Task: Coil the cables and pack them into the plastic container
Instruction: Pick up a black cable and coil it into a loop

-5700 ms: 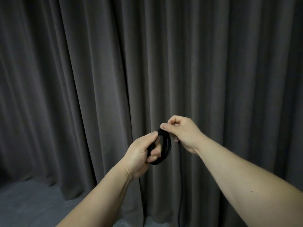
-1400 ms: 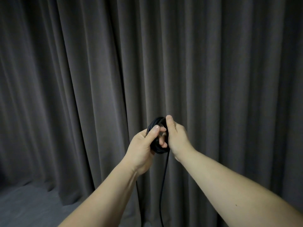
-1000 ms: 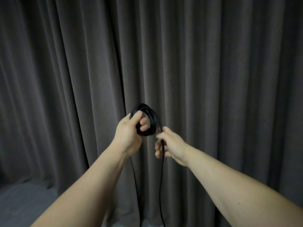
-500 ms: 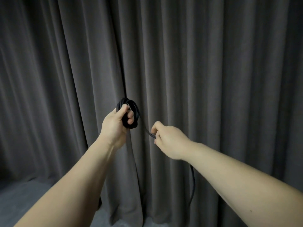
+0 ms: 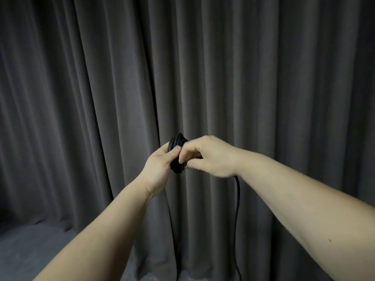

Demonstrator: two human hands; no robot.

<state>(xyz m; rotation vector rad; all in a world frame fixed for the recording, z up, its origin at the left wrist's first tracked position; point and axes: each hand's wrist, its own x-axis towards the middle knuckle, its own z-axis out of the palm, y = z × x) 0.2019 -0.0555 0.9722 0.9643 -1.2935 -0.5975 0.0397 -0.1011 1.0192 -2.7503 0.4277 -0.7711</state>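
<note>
While my left hand (image 5: 160, 165) grips the small coil of thin black rubber cable (image 5: 177, 154) at chest height before a grey pleated curtain (image 5: 263, 78), my right hand (image 5: 211, 157) pinches the next loop onto it. Loose cable (image 5: 237, 209) hangs below; I should keep loops even, tension light.

Cable (image 5: 237, 209) end below frame edge

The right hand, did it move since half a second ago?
Yes. The right hand came left across the curtain folds and now meets the left hand at the black cable coil.
</note>
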